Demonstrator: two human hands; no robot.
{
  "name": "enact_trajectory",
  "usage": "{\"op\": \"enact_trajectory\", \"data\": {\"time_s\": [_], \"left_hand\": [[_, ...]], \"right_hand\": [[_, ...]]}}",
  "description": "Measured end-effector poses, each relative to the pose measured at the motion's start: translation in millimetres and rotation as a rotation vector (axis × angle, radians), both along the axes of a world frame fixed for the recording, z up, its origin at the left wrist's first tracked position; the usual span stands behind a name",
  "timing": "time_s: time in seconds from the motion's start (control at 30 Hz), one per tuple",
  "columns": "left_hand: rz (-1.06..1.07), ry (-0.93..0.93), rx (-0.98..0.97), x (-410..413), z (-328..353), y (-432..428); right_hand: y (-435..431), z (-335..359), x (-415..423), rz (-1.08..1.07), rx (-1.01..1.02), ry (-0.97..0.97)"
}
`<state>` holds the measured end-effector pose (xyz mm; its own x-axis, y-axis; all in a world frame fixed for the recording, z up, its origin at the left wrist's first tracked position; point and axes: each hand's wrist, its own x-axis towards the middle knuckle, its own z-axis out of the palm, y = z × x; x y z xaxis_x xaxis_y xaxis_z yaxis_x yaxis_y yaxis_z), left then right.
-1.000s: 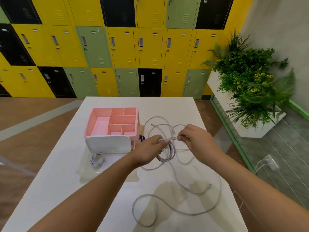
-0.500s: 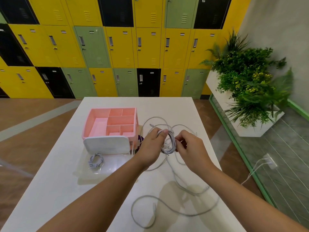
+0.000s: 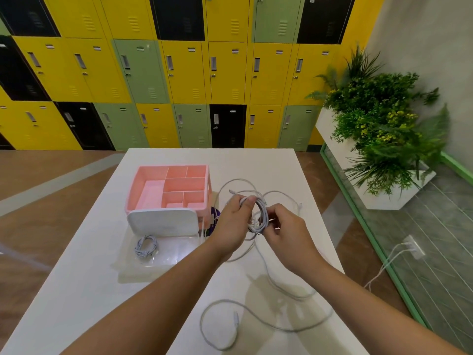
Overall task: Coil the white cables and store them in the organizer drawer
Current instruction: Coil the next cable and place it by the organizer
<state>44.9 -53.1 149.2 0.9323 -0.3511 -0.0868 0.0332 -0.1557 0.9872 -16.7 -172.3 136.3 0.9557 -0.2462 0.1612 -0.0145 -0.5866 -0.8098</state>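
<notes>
1. Above the middle of the white table [image 3: 76, 290], just right of the pink organizer [image 3: 153, 190], the half-made coil [image 3: 263, 213] hangs between both hands, clear of the tabletop.
2. The left hand [image 3: 234, 221] grasps this coil. Its fingers are curled round the bundled loops and its thumb is clamped over the top of them.
3. The right hand [image 3: 286, 234] pinches a strand at the coil's lower edge between thumb and fingertips, with the other fingers loosely curled.
4. The step in hand looks like laying on the next loop. It would go best if the right hand lets the strand slide through a light pinch. Each turn should match the size of those already held. The left thumb should lift only enough to trap the new turn.
5. The loose tail [image 3: 268, 321] lies in a wide curve across the near part of the table, so several turns seem left. Drawing it in slowly should stop the plug end snagging or whipping.
6. More white loops [image 3: 239, 181] lie on the table behind the hands. Whether they belong to the same cable I cannot tell, so watch for a tangle before pulling.
7. The clear drawer [image 3: 174, 254] stands pulled out below the organizer's white front [image 3: 163, 222]. One finished coiled cable [image 3: 146, 245] lies in its left part, and the bare space beside it looks enough for this one. Wrapping the end round the bundle should stop it springing open.
</notes>
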Motion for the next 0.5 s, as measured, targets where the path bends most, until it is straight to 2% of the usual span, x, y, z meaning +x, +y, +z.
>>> {"op": "enact_trajectory", "data": {"time_s": [0.13, 0.33, 0.5], "left_hand": [[-0.02, -0.016, 0.048, 2, -1, 4], [-0.065, -0.016, 0.076, 1, -2, 5], [-0.181, -0.029, 0.215, 12, -9, 16]], "right_hand": [[-2, 6, 1, 0.034, 0.122, 0.12], [-7, 4, 7, -0.02, 0.243, 0.123], [-17, 6, 9, 0.066, 0.345, 0.224]]}}
